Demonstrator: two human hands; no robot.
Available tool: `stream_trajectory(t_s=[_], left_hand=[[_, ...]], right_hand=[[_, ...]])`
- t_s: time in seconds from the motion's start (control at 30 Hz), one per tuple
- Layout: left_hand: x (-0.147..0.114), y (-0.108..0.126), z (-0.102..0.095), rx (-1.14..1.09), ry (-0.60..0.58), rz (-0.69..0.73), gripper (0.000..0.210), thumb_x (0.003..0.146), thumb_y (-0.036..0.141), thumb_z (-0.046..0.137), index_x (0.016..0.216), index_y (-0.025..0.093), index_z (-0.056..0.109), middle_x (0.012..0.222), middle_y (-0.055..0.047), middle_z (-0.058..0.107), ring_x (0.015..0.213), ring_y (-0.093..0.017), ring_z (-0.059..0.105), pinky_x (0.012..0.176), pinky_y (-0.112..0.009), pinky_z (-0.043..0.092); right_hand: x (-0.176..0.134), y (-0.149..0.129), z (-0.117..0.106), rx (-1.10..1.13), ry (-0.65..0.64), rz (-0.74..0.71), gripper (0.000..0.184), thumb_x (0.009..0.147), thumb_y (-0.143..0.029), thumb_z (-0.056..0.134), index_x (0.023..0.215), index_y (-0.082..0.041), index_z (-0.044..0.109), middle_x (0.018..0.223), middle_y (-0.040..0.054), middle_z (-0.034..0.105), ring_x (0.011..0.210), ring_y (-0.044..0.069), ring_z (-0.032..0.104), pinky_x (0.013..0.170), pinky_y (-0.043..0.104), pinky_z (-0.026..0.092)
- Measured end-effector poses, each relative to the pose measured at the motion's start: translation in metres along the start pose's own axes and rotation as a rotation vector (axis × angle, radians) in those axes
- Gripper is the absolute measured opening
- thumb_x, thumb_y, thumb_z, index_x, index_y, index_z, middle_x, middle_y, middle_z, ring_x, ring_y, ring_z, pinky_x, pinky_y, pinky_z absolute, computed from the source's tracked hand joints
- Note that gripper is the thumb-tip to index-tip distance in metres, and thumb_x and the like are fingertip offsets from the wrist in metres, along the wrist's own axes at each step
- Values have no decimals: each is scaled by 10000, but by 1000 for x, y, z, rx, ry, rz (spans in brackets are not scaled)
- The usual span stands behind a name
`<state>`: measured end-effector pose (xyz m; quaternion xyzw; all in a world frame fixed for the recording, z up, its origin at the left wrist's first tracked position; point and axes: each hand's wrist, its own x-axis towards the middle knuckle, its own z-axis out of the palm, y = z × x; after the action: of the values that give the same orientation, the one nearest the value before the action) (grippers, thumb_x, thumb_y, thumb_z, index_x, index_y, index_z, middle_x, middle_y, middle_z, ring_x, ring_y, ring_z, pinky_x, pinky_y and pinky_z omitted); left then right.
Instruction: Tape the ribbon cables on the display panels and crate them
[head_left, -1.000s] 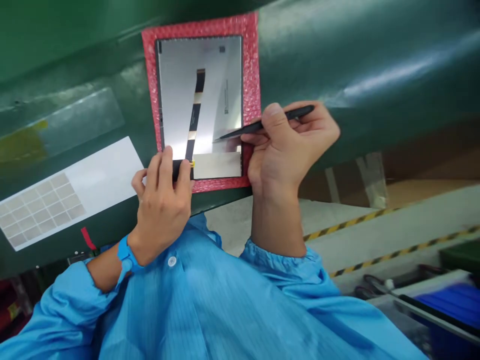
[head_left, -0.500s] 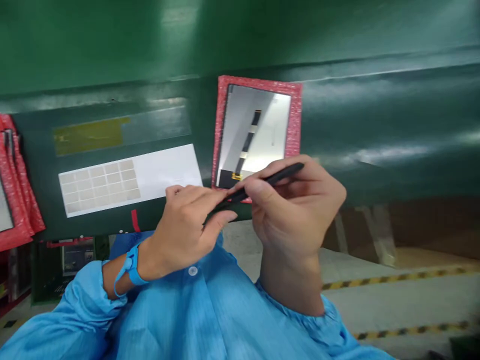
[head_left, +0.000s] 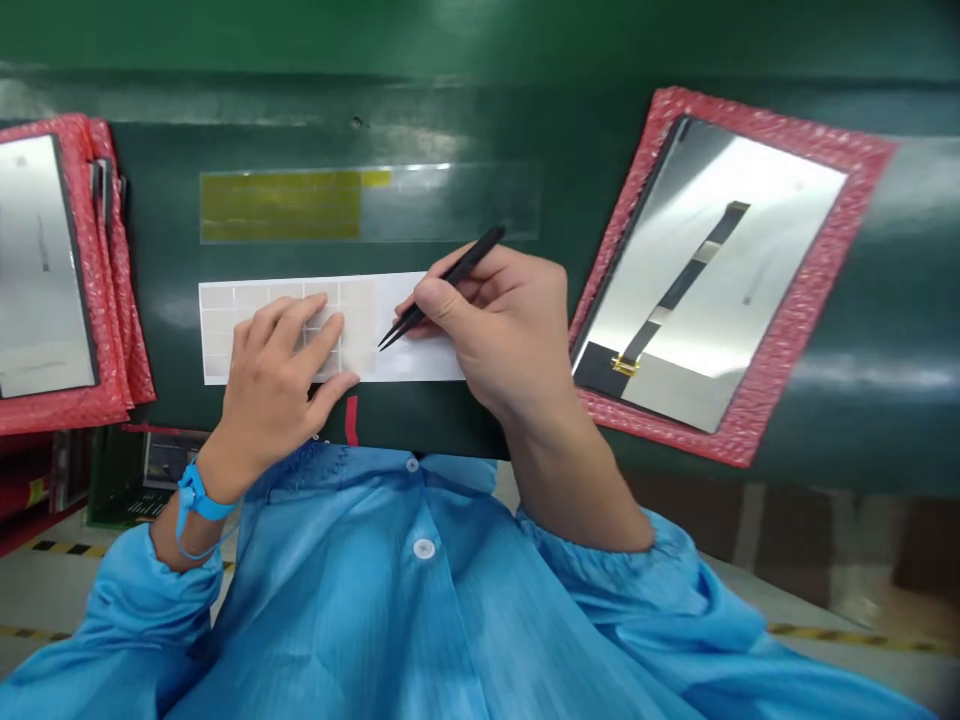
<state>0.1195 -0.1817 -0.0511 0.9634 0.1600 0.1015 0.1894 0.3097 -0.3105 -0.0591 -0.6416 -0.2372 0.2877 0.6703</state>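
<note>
Black tweezers [head_left: 442, 285] are gripped in my right hand [head_left: 510, 320], tips pointing down-left, close to the edge of the sticker grid. Below them lies a white label sheet [head_left: 401, 365] with rows of pale rectangular stickers [head_left: 360, 305] on its left part. My left hand [head_left: 281, 375] rests on that sheet with fingers spread, covering some of the stickers. Whether the tweezer tips touch the sheet I cannot tell. To the right, a display panel [head_left: 739, 290] with a dark flex cable [head_left: 682, 285] and gold connector lies on pink bubble wrap [head_left: 817, 310].
Behind the sheet is a clear strip [head_left: 450, 205] with yellow film pieces [head_left: 281, 205]. At the left, another panel [head_left: 45, 270] lies on stacked pink bubble-wrap pouches [head_left: 120, 300]. A red tape piece [head_left: 352, 420] marks the green table's [head_left: 420, 425] front edge.
Both hands have moved left in relation to the panel, onto the label sheet. They have separated; my left hand now lies flat. The tweezers stay in my right hand. The view has shifted.
</note>
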Motion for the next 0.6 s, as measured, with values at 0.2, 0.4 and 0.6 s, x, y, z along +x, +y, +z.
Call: stream_trajectory(t_s=[0.2, 0.4, 0.6], left_hand=[[-2, 2, 4, 3, -19, 17, 523, 971, 453, 738, 1425, 212, 645, 1545, -161, 591, 1399, -388, 505, 1136, -542, 387], [1, 1, 1, -2, -58, 5, 523, 978, 462, 724, 1450, 259, 626, 1576, -145, 565, 1408, -399, 493, 1135, -558, 372], [2, 2, 0, -25, -81, 2, 525, 982, 483, 722, 1453, 274, 622, 1589, -146, 550, 1424, -406, 478, 1152, -574, 355]], right_hand=[[-10, 1, 1, -118, -6, -18, 281, 840, -478, 925, 838, -256, 754, 744, -18, 728, 640, 158, 705, 528, 256, 627], [-10, -1, 2, -136, 16, -17, 303, 822, -506, 935, 824, -271, 745, 734, -32, 704, 624, 155, 688, 506, 256, 604], [-8, -6, 2, -137, -4, 27, 344, 771, -504, 973, 795, -255, 737, 736, -28, 694, 637, 162, 696, 523, 266, 603]])
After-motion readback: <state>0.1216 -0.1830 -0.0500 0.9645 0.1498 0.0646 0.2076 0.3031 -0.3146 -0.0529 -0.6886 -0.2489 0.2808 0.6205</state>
